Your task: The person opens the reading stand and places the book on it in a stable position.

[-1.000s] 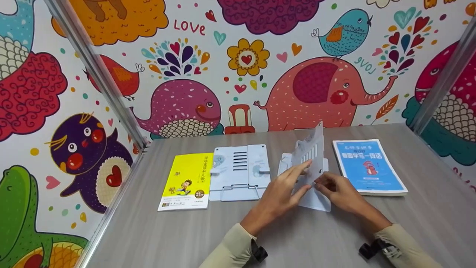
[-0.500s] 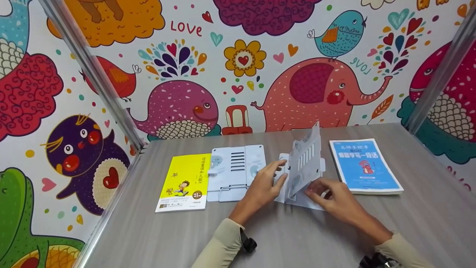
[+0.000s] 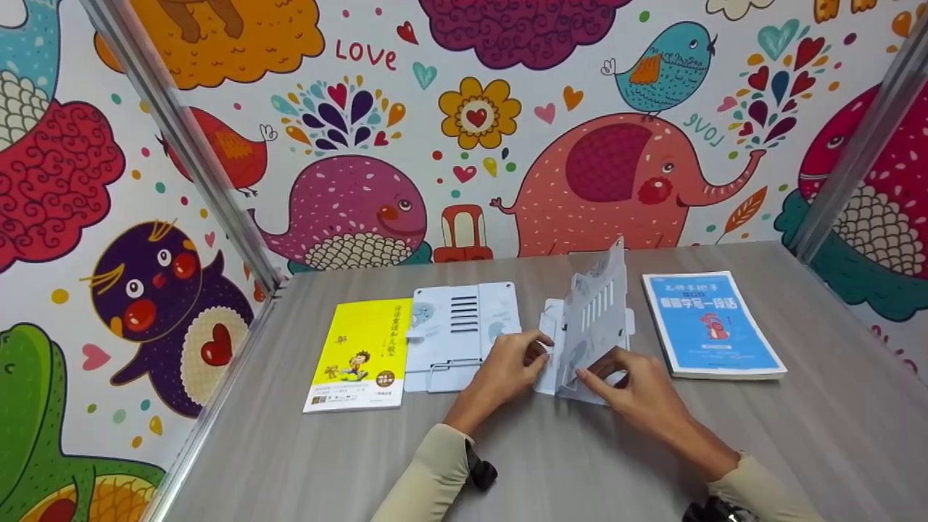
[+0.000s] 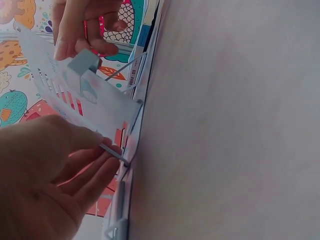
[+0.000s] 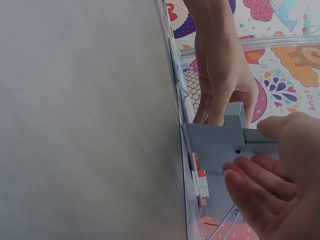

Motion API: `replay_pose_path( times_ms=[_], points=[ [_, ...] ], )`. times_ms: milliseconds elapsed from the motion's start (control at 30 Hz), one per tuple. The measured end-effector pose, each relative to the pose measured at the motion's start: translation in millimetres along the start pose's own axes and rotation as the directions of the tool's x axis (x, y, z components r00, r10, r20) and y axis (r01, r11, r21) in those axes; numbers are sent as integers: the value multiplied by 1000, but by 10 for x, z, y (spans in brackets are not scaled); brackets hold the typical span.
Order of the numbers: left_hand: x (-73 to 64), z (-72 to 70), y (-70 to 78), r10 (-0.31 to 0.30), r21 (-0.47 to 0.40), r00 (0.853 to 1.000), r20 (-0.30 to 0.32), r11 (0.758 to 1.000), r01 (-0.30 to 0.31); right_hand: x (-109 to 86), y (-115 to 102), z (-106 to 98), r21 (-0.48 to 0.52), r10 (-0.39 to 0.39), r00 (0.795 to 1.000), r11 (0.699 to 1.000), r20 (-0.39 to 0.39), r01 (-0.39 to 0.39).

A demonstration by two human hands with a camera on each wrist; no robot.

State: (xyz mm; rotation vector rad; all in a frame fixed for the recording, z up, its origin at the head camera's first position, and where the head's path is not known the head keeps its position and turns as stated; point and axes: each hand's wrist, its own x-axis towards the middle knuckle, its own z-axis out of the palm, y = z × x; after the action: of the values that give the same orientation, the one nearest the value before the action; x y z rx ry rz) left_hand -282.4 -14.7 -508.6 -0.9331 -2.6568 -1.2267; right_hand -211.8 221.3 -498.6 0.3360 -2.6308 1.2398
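Note:
A pale folding metal book stand (image 3: 596,312) stands in front of me with its slotted panel tilted up from its base plate (image 3: 547,348). My left hand (image 3: 511,359) is low at the stand's left side; in the left wrist view its thumb and fingers pinch a thin wire rod (image 4: 112,152) near the base. My right hand (image 3: 641,384) holds the panel's near edge, thumb on one side and fingers curled at the other, as the right wrist view shows beside the grey panel (image 5: 215,147). The raised panel hides part of the base.
A second book stand (image 3: 464,319) lies folded flat to the left, beside a yellow book (image 3: 359,355). A blue book (image 3: 714,326) lies to the right. Behind the table (image 3: 565,464) rises a wall printed with cartoon animals (image 3: 602,181), with metal posts (image 3: 196,159) at the corners.
My left hand has left the raised panel and moved left and down to the stand's lower left side, its fingers curling. My right hand has shifted slightly left along the panel's lower edge.

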Motion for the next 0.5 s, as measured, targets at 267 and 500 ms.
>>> replay_pose_path(
  times_ms=[267, 500],
  points=[
    [-17, 9, 4, -26, -43, 999, 27, 999, 27, -51, 23, 3, -6, -25, 998, 1000, -51, 25],
    [-11, 37, 17, -47, -113, 998, 51, 992, 52, -85, 94, -61, -17, -60, 995, 998, -84, 59]
  ],
)
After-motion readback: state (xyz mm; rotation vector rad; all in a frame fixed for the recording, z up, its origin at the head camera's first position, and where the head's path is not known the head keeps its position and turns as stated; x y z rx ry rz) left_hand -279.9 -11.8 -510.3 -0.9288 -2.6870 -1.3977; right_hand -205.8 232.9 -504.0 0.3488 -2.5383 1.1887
